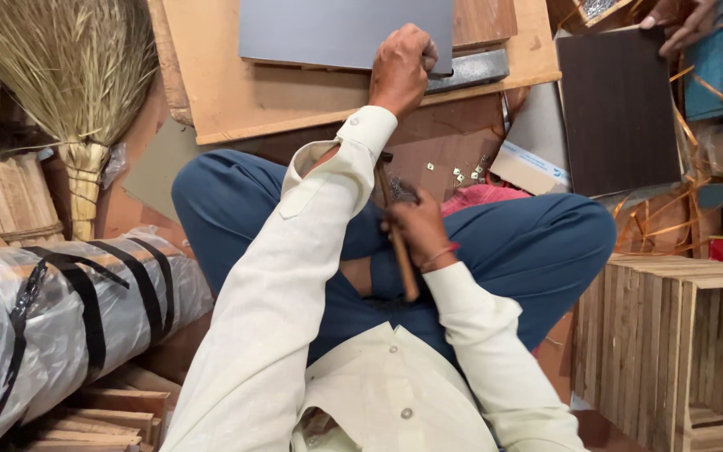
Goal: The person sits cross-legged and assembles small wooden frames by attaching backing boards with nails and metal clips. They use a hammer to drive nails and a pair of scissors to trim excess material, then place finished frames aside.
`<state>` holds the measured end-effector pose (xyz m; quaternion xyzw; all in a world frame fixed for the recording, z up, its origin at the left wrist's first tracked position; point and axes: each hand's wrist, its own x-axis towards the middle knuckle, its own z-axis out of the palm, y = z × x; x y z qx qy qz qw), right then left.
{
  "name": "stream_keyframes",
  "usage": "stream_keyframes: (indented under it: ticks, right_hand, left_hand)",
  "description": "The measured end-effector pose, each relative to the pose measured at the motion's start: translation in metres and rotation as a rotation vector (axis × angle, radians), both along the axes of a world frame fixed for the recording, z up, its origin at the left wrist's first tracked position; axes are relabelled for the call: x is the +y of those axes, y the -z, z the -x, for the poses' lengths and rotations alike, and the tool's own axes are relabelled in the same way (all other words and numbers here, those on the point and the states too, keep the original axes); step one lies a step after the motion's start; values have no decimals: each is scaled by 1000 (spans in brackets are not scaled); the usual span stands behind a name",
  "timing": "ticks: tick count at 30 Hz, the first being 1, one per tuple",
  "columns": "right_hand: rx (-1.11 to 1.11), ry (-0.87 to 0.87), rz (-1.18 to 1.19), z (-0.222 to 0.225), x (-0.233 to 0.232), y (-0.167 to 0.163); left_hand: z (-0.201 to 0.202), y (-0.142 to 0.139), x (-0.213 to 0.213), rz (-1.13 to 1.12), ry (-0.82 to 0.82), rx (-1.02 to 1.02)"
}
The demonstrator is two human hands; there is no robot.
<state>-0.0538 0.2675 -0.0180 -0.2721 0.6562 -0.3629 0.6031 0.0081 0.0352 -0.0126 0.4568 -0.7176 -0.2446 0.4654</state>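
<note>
A broom (73, 92) leans at far left above a plastic-wrapped bundle (52, 310). The seated person's left hand (402, 69) reaches forward, closed in a fist at the near edge of a grey panel (340, 32) lying on a plywood board (244, 92). Their right hand (418, 234) sits over the lap, fingers wrapped round a hammer (399, 243) with a wooden handle, held close to the knees. Further right lies a dark panel (617, 109), with another person's hand (684, 21) at its top corner, and 1 slatted crate (671, 343) below.
</note>
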Motion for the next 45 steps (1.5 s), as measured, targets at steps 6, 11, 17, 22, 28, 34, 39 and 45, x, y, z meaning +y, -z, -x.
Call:
stream_keyframes:
  ticks: [6, 11, 17, 22, 28, 34, 39, 45]
  right_hand:
    - [-520, 193, -98, 4, 33, -38]
    - [131, 299, 346, -8, 49, -76]
    - [190, 286, 390, 17, 23, -86]
    - [417, 237, 423, 20, 23, -75]
    - [544, 201, 427, 19, 24, -67]
    - [773, 78, 458, 21, 26, -68]
    - [689, 179, 473, 21, 26, -67]
    - [478, 172, 425, 23, 28, -75]
  left_hand:
    - [-1, 0, -2, -1, -8, 2]
    - [1, 4, -7, -57, 20, 1]
    - [2, 0, -8, -92, -31, -23]
    - [2, 1, -6, -111, -39, 1]
    - [6, 7, -9, -105, -51, 16]
    - [10, 13, -13, -83, -103, -27]
    - [12, 18, -15, -94, -86, -6]
    - [11, 15, -20, -54, -92, -14]
